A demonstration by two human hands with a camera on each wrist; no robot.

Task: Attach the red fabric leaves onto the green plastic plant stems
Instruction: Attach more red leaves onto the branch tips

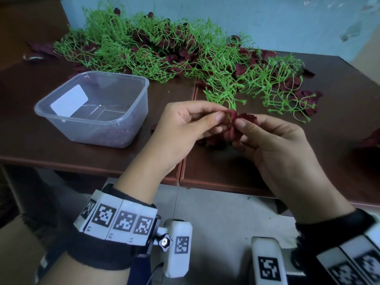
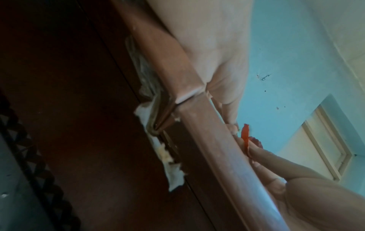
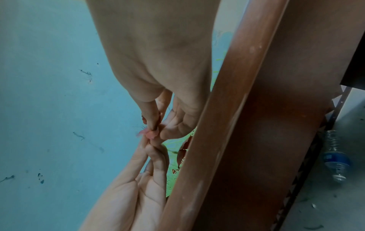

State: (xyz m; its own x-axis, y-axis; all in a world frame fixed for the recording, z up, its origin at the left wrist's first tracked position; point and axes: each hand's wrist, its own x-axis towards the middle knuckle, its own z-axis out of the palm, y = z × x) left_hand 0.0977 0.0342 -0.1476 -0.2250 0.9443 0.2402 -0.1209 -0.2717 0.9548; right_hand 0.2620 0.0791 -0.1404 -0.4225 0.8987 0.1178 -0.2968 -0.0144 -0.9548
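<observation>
In the head view my two hands meet just above the front of the brown table (image 1: 339, 128). My left hand (image 1: 223, 115) pinches the tip of a green plastic stem (image 1: 225, 95) between thumb and forefinger. My right hand (image 1: 239, 123) pinches a dark red fabric leaf (image 1: 248, 118) against that stem tip. More red leaves (image 1: 234, 132) hang bunched under both hands. The left wrist view shows a thin red leaf (image 2: 245, 134) edge-on between fingertips. In the right wrist view the pinched leaf (image 3: 150, 133) is small and pink, and the stem tip is hidden by fingers.
A big tangle of green stems (image 1: 148, 48) mixed with loose red leaves (image 1: 308, 97) covers the back of the table. A clear plastic tub (image 1: 115, 128) stands at the left. The table's front edge (image 1: 226, 186) runs under my wrists. A plastic bottle (image 3: 335, 157) lies on the floor.
</observation>
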